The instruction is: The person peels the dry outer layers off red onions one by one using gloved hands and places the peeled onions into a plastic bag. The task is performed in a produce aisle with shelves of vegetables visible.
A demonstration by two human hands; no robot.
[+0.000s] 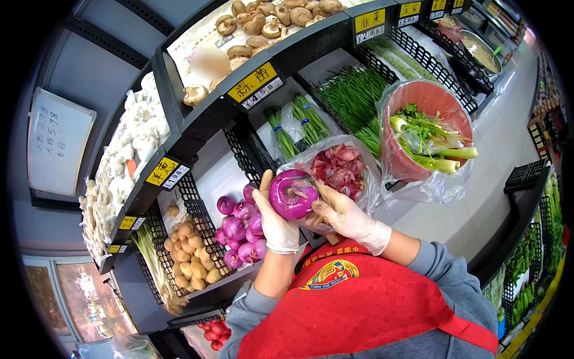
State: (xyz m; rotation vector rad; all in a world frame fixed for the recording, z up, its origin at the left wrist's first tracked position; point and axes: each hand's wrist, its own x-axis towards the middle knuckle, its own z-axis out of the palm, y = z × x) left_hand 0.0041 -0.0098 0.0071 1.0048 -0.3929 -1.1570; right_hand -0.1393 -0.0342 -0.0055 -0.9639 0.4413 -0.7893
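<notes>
A large, shiny red onion (292, 195), its dry stem end facing up, is held between both gloved hands. My left hand (279, 221) cups its left side, with the fingers partly hidden behind it. The thumb and fingers of my right hand (352, 219) grip its right edge. Just beyond the hands is a container lined with a clear plastic bag (365, 155), holding loose red onion skins (338, 168). To the left, a pile of red onions (240, 229) lies on the shelf beside my left hand.
A red bucket (406, 96) with a plastic liner holds celery trimmings (430, 134). Potatoes (190, 256), garlic chives (352, 92) and bundled green stalks (309, 119) fill nearby bays between black mesh dividers (202, 215). Mushrooms (264, 20) and garlic bulbs (145, 121) lie on the raised shelf.
</notes>
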